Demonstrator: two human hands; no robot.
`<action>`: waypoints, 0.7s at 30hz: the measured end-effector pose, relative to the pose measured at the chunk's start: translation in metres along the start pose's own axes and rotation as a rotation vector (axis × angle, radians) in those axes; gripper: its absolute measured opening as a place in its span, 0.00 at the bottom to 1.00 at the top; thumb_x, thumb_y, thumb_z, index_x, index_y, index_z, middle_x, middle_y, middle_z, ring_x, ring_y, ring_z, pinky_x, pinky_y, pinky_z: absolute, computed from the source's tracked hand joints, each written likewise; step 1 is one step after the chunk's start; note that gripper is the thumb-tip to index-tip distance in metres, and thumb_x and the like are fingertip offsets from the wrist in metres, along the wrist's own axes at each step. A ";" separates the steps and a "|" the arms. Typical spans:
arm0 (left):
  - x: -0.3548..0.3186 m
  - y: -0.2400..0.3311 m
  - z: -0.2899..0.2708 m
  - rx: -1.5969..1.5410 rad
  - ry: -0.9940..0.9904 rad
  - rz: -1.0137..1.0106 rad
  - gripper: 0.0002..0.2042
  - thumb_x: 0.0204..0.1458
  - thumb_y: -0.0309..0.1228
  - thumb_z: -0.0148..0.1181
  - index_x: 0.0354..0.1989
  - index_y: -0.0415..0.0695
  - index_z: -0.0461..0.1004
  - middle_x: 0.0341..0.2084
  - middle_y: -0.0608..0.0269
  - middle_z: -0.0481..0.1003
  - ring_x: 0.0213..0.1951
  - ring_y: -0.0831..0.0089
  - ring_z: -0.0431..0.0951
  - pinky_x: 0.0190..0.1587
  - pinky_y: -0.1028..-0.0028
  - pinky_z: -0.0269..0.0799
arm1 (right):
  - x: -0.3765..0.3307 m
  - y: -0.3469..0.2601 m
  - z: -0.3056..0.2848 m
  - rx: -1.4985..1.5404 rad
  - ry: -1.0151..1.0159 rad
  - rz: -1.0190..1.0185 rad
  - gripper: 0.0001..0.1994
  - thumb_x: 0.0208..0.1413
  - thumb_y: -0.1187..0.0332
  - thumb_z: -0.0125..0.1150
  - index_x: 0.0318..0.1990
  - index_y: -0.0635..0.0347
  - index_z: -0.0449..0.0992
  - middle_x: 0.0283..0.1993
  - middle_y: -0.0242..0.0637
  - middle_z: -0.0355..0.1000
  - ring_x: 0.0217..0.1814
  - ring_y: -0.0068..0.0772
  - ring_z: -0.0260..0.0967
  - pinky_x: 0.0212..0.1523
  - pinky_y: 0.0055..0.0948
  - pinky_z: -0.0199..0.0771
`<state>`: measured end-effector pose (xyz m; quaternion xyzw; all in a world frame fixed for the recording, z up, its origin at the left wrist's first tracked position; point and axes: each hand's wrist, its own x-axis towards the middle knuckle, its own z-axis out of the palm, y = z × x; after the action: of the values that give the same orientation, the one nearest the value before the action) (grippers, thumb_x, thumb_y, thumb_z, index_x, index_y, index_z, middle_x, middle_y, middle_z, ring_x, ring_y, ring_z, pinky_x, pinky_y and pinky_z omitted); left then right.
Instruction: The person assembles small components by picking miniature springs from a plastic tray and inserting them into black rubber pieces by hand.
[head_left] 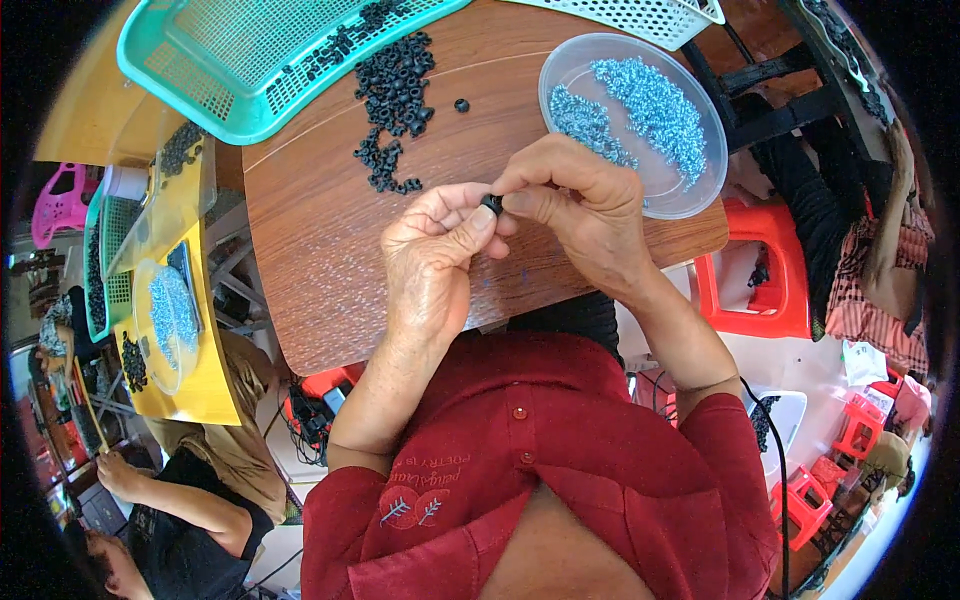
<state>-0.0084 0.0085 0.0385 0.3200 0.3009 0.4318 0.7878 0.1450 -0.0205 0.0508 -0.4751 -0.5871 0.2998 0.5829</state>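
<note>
Above the brown wooden table (330,250), just below the loose heap of black rings (395,90): pinching one small black ring (491,204) between left hand (435,265) and right hand (580,215), fingertips pressing together around it. Sitting close by on the right, clear round dish (690,195) of pale blue screws (645,110); lying beyond, teal basket (230,60).

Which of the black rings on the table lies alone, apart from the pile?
The single black ring just right of the pile, toward the clear bowl; the others lie bunched together by the teal basket.
</note>
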 end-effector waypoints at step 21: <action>0.000 -0.002 0.008 0.059 -0.053 -0.098 0.09 0.51 0.20 0.57 0.40 0.31 0.72 0.31 0.51 0.77 0.30 0.71 0.78 0.28 0.78 0.73 | -0.002 0.005 -0.011 -0.202 -0.009 -0.180 0.09 0.38 0.82 0.61 0.29 0.59 0.76 0.28 0.34 0.70 0.32 0.34 0.68 0.33 0.27 0.68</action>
<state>-0.0019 0.0060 0.0419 0.3393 0.3076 0.3750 0.8060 0.1563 -0.0223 0.0471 -0.4755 -0.6573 0.1875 0.5539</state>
